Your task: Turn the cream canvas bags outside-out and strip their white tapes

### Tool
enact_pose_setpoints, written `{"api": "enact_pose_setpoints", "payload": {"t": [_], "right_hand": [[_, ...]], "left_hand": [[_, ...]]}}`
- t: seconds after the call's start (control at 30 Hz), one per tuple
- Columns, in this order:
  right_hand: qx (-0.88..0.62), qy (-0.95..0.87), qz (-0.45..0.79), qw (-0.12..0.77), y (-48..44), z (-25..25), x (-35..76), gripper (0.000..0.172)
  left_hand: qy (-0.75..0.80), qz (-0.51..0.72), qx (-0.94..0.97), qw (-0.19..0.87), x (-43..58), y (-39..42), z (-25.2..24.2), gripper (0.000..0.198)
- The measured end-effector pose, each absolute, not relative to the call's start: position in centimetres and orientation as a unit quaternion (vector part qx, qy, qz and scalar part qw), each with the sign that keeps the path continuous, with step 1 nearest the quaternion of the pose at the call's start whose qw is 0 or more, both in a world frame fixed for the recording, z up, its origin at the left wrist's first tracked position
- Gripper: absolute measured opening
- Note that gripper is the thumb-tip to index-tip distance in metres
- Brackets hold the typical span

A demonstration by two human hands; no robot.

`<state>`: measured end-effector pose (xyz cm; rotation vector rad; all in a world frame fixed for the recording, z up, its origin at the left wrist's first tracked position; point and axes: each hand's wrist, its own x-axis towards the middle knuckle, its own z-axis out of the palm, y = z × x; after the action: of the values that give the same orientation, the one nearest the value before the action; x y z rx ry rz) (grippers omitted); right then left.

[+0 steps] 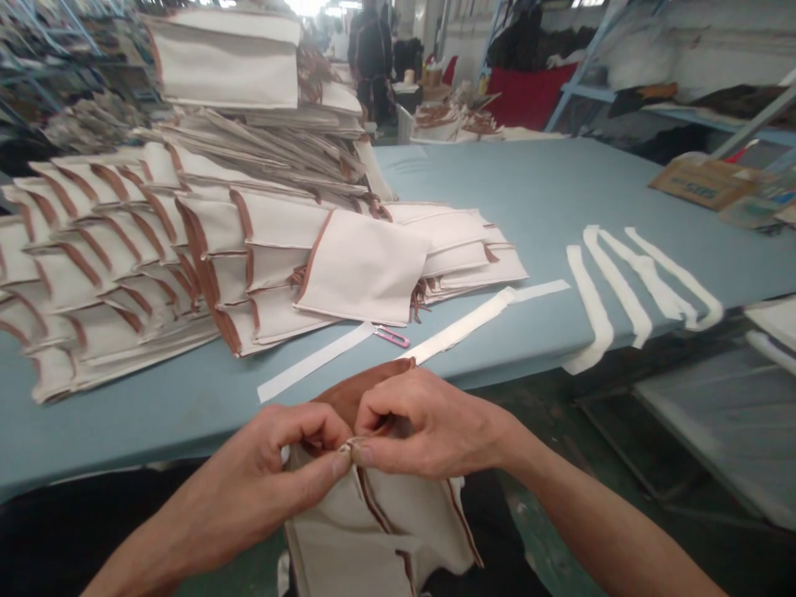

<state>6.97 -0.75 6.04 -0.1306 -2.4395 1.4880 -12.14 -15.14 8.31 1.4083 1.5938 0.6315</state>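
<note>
My left hand (pixel 274 464) and my right hand (pixel 435 423) meet at the table's front edge. Each pinches, thumb against fingers, the upper edge of a cream fabric piece (pixel 329 539) with brown trim. The thumb tips nearly touch where a seam comes up between them. Below the hands the piece hangs over my lap, with dark brown lines running down it. A brown flap (pixel 348 398) of it shows behind my fingers. What lies inside the pinches is mostly hidden.
Stacks of cream, brown-edged fabric pieces (pixel 366 257) cover the table's left side. Ahead lie a small pink tool (pixel 391 336) and a white strip (pixel 317 361). Cream strips (pixel 590 307) hang over the front edge at right. A cardboard box (pixel 702 182) sits far right.
</note>
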Motion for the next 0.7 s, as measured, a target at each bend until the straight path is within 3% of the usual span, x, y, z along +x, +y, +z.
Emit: {"api": "enact_pose_setpoints", "payload": {"t": [0.13, 0.3, 0.37, 0.43, 0.5, 0.6, 0.7], "right_hand": [[-0.069, -0.861, 0.478, 0.158, -1.2, 6.1, 7.0, 0.016], [-0.082, -0.843, 0.513, 0.138, -1.4, 5.9, 6.8, 0.019], [-0.093, -0.835, 0.519, 0.158, -1.3, 5.8, 6.7, 0.020], [-0.111, -0.823, 0.524, 0.189, -1.3, 5.7, 6.7, 0.019], [-0.129, -0.801, 0.551, 0.196, -1.4, 5.6, 6.8, 0.018], [-0.153, -0.768, 0.592, 0.190, -1.5, 5.6, 6.9, 0.019], [-0.159, -0.762, 0.595, 0.202, -1.7, 5.5, 7.0, 0.021]], "left_hand": [[0.650, 0.247, 0.574, 0.433, -11.9, -15.4, 8.4, 0.033], [0.639, 0.256, 0.600, 0.409, -11.8, -15.0, 8.5, 0.032], [0.647, 0.279, 0.621, 0.345, -11.8, -15.1, 8.1, 0.022], [0.667, 0.325, 0.636, 0.212, -11.7, -15.8, 7.3, 0.011], [0.670, 0.377, 0.634, 0.085, -11.3, -17.1, 6.1, 0.018], [0.630, 0.389, 0.671, 0.048, -10.4, -19.3, 3.9, 0.026], [0.565, 0.342, 0.750, 0.050, -9.8, -21.4, 2.1, 0.015]]}}
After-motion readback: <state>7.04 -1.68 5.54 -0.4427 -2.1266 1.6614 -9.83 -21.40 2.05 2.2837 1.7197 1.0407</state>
